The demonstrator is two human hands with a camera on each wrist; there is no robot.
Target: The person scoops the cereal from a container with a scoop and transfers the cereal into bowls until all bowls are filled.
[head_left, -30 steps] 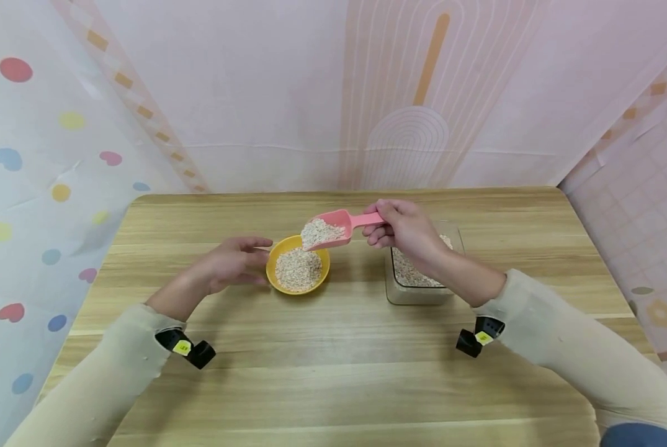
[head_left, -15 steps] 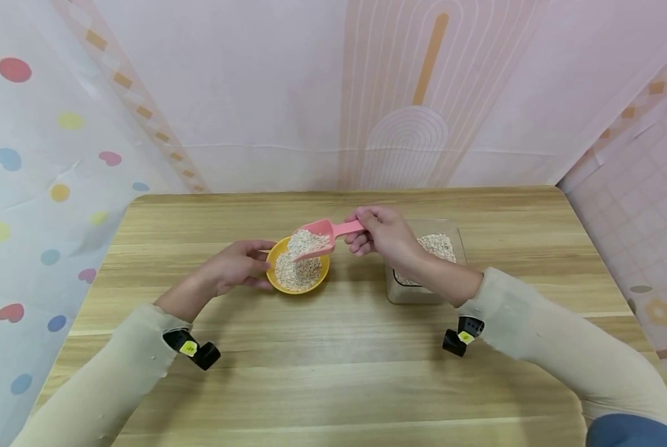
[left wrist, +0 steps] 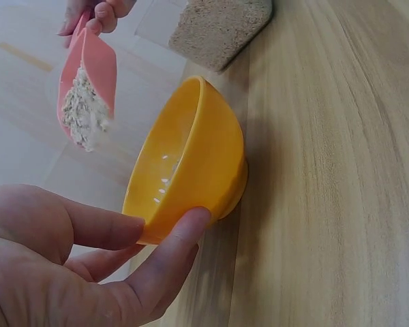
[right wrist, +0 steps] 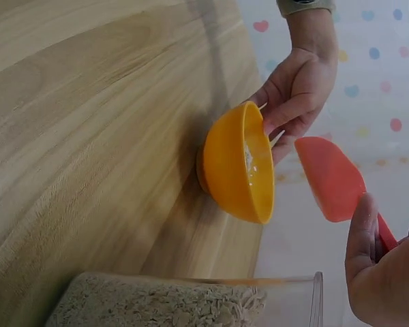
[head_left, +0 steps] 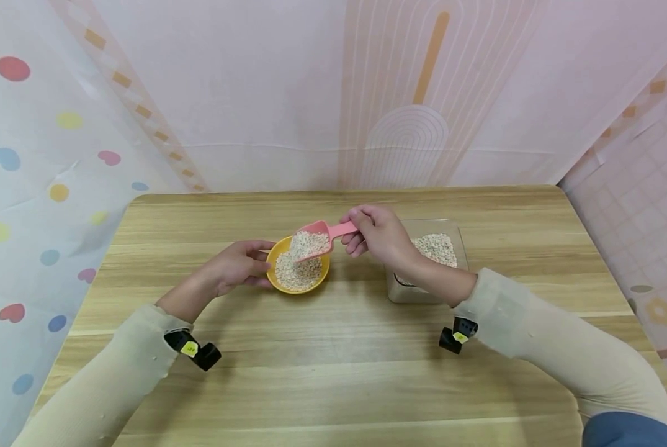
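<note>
Scoop (head_left: 315, 239), pink, oat-heaped, tilted over yellow bowl (head_left: 298, 273).

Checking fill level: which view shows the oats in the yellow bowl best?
Head view: it looks down into the yellow bowl and shows the oats. The left wrist view shows only the bowl's outer wall; the right wrist view shows mostly its outside.
</note>
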